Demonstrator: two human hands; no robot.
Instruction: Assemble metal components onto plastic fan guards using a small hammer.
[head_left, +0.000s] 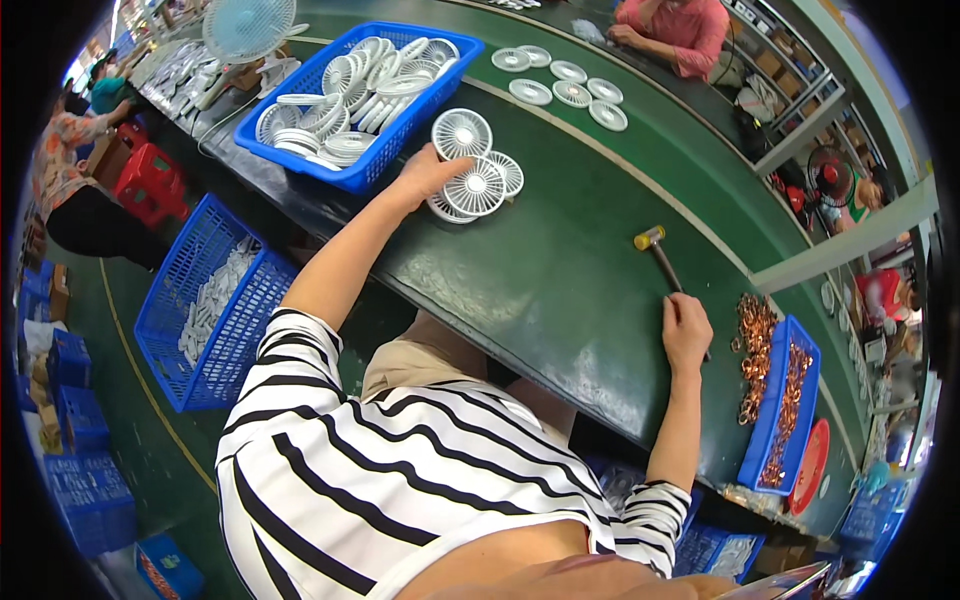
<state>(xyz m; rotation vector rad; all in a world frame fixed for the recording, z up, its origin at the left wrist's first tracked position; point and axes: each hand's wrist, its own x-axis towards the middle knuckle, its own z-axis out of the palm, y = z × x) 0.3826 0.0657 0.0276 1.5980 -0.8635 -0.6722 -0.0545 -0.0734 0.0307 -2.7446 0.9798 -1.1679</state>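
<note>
On the green table, my left hand (428, 178) grips a white round fan grille (474, 187) at its edge, thumb on top. Other white grilles lie against it: one just behind (462, 133), others to the right and partly beneath. My right hand (687, 322) is wrapped round the dark handle of a mallet (662, 255). The mallet's yellow head points away from me, over the table. Left of my left hand stands a blue plastic basket (365, 178) heaped with more white grilles.
A blue tray (806, 345) of copper-coloured parts stands at right, with loose ones (752, 345) beside it and a red basin (810, 465). Several grilles (570, 93) lie on the green belt. A blue crate (165, 330) sits below left. A co-worker (680, 35) sits opposite.
</note>
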